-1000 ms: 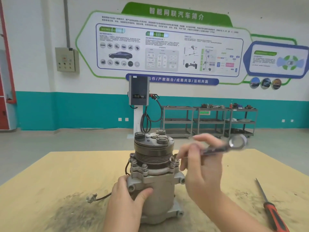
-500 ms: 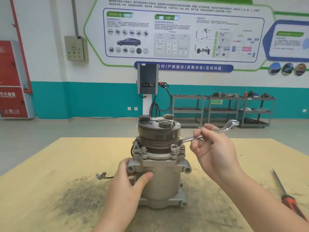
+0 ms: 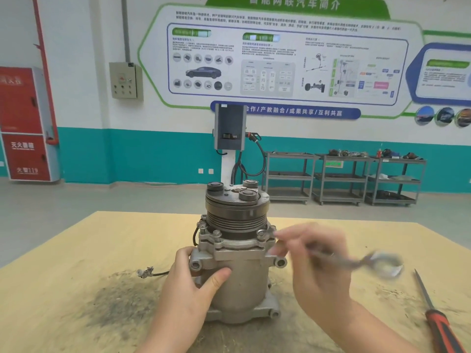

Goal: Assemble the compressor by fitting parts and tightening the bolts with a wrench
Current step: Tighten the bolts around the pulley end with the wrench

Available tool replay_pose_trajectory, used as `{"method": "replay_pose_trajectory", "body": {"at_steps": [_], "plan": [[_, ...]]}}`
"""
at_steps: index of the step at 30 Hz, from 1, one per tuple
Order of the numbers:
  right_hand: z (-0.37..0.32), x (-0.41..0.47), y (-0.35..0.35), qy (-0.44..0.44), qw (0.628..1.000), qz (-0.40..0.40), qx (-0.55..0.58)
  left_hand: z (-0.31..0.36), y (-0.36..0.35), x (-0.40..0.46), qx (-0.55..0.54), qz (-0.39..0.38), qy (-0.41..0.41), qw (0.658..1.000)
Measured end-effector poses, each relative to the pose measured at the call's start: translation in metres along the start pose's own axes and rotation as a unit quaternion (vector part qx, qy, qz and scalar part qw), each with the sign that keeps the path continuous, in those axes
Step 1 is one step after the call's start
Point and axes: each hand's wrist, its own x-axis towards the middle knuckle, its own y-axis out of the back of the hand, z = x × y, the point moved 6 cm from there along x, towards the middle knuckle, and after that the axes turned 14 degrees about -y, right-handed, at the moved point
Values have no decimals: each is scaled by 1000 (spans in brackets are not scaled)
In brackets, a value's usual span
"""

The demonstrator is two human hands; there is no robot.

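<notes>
Standing upright at the centre of the frame, the compressor (image 3: 239,253) rests on the pale wooden bench (image 3: 76,250), between the two hands. The left hand (image 3: 190,286) wraps the lower left side of the grey body, thumb pressed across the front and fingers curled behind, so that grip is closed on the casing. The right hand (image 3: 316,266), blurred, sits just right of the compressor's flange, its grip closed around the shank of a wrench (image 3: 356,262). One end of the wrench reaches the bolt (image 3: 262,234) at the flange's right edge; whether it is seated on the bolt head cannot be told through the blur. The other end smears out toward the right of the frame.

A short wire with a plug (image 3: 145,272) trails from the compressor's left onto the bench, above a dark grimy patch. At the lower right lies a screwdriver (image 3: 438,317) with a red and black handle, well apart from the hands.

On the back wall a blue banner (image 3: 285,112) reads "合作/产教融合/成果共享/互利共赢". The red cabinet (image 3: 25,123) at the left edge carries "火警119".
</notes>
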Motion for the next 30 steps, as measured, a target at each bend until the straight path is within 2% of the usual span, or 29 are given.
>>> {"method": "replay_pose_trajectory", "body": {"at_steps": [2,4,7,9,13,17,19,22,26,30], "plan": [[-11,-6,-15,91,984,-68,-140,-2,-1,-1,5,4,6,1000],[-16,-4,-19,97,974,-91,-182,-5,-2,-1,5,10,10,1000],[-21,12,-5,-26,997,-15,-70,-7,-3,-1,10,9,14,1000],[-14,18,11,-125,989,66,29,-7,-3,-2,12,9,16,1000],[28,18,26,-364,899,142,200,-7,-2,-2,13,6,16,1000],[55,13,27,-476,811,161,301,-5,-2,-1,16,2,25,1000],[60,11,27,-496,784,167,335,-5,-3,-1,17,-3,25,1000],[61,13,30,-482,777,180,363,-4,-3,0,16,-9,22,1000],[59,14,24,-486,786,138,358,-3,-3,-1,11,-8,30,999],[57,20,23,-475,814,91,322,-1,-3,-2,19,-11,33,999]]}}
